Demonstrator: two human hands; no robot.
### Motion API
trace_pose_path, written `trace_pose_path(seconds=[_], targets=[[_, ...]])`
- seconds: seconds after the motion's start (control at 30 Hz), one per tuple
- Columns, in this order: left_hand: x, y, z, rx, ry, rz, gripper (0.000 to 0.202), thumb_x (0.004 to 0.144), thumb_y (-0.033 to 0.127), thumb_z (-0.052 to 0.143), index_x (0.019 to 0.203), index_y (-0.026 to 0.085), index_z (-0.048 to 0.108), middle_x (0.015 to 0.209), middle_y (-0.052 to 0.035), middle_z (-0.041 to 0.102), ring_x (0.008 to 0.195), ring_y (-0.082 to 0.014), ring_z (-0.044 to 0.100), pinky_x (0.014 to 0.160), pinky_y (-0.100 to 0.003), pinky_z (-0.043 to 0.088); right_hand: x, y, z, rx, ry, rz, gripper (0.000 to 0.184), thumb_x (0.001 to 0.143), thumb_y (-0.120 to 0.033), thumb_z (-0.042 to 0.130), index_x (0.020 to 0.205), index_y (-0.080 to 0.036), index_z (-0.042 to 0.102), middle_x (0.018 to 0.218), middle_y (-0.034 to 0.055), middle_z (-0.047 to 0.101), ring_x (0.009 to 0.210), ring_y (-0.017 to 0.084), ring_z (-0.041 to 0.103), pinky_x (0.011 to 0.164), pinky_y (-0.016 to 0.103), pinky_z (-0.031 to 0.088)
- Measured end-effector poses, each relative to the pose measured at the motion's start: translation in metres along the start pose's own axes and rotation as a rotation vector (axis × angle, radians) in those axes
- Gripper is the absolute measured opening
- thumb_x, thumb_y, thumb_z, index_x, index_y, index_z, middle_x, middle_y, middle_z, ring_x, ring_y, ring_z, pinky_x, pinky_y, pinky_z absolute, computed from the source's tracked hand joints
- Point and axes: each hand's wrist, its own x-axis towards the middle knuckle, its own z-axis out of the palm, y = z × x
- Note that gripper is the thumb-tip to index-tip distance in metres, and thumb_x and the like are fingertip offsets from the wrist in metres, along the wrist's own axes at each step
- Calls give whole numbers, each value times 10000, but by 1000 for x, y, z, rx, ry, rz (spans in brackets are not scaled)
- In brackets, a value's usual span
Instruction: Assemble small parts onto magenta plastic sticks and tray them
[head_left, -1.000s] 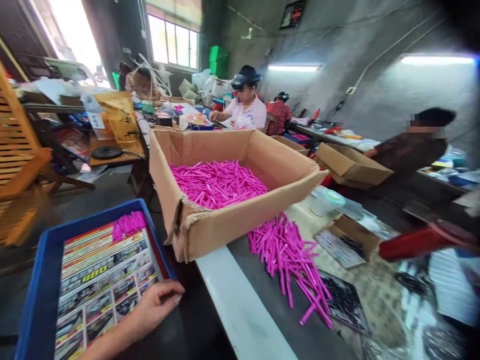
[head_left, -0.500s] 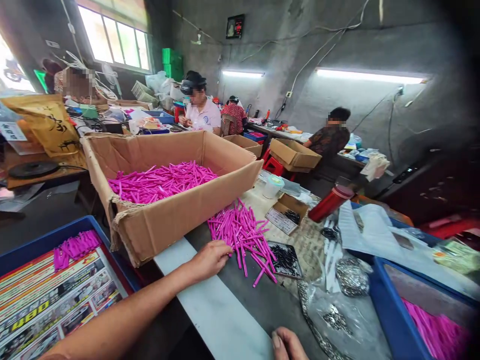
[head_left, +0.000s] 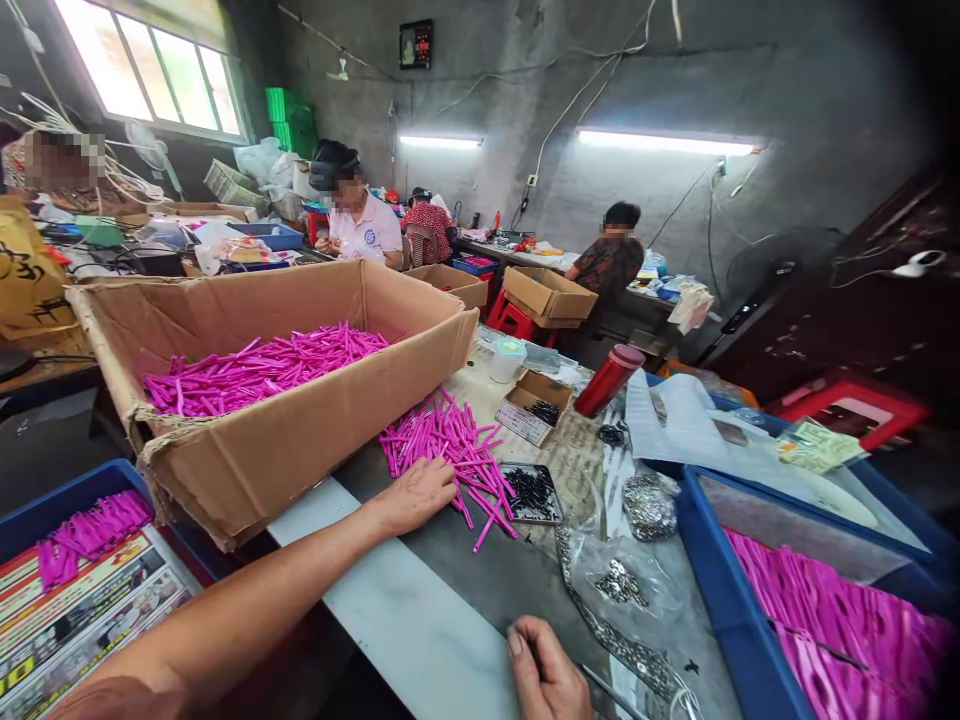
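Observation:
My left hand lies on the near edge of a loose pile of thin magenta plastic sticks. Its fingers are stretched out over them, and nothing is visibly gripped. At the bottom, my right hand is closed above the table edge, thumb against curled fingers; what it holds, if anything, is hidden. A thin metal rod shows right beside it. Right of the pile, a small tray holds small black parts. A large cardboard box behind my left hand contains many more magenta sticks.
Blue bins with magenta pieces stand at right and left. A small carton, a red flask, a plastic tub and a bag of metal parts lie on the table. Several people sit working further back.
The view has swung to the right, showing more of the right bin and my right hand. My left hand has gone from curled fingers at the pile's edge to stretched fingers on the sticks.

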Motion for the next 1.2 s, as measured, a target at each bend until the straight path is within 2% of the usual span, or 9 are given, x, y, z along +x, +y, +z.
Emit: trace_pose_path(seconds=[0.17,0.23,0.33,0.43,0.57,0.7,0.9,1.1,1.2], targets=[[-3,19,-15,-184,87,-60,166,809,130,384,785,154,547,796,-54,538,774,-176,442,680,-289,335,2,-5,-4,8,-32,-18,296,775,-428,371,665,-195,519,530,-3,521,475,130,479,495,193,390],[-4,34,-15,-448,154,-163,146,787,125,408,767,151,551,736,-35,544,718,-152,457,661,-269,356,4,-7,-6,2,-62,-22,283,778,-409,379,665,-189,516,533,-4,519,476,126,476,488,190,386],[-4,60,-10,-1017,232,-381,116,747,169,464,823,153,551,680,-1,530,643,-118,482,609,-235,389,5,-9,-9,18,-84,-15,278,782,-392,382,664,-181,519,538,-2,517,491,124,482,475,184,382],[-1,83,-4,-1559,236,-566,246,673,254,563,889,138,537,664,13,517,568,-98,517,541,-215,413,6,-11,-10,67,-51,29,270,784,-377,384,709,-169,539,560,2,526,518,123,490,486,185,387],[4,104,-2,-1908,224,-789,327,561,248,680,827,136,528,646,15,540,566,-120,581,525,-219,447,9,-14,-12,150,-73,84,285,793,-370,372,784,-152,556,618,12,538,559,125,483,494,193,379],[8,119,-4,-2008,300,-851,284,534,230,704,703,142,493,588,26,547,555,-127,595,536,-233,470,11,-19,-15,223,-147,97,302,801,-368,356,776,-144,557,593,-4,494,534,112,431,479,196,346],[9,129,-2,-2007,326,-839,276,555,229,681,701,158,458,616,37,544,588,-126,600,550,-230,476,11,-21,-19,262,-200,136,275,768,-377,405,695,-145,534,551,-29,400,512,99,357,474,197,301],[2,115,-1,-1818,232,-726,253,587,247,643,727,168,448,599,52,484,472,-84,509,412,-194,433,13,-16,-35,298,-141,220,266,775,-372,391,641,-159,476,517,-46,338,484,90,319,447,196,276],[0,105,0,-1497,252,-579,262,638,268,583,860,177,478,736,-9,531,603,-136,546,445,-220,448,15,-15,-44,214,-134,176,245,778,-338,398,636,-158,485,523,-42,370,500,93,349,459,193,290]])
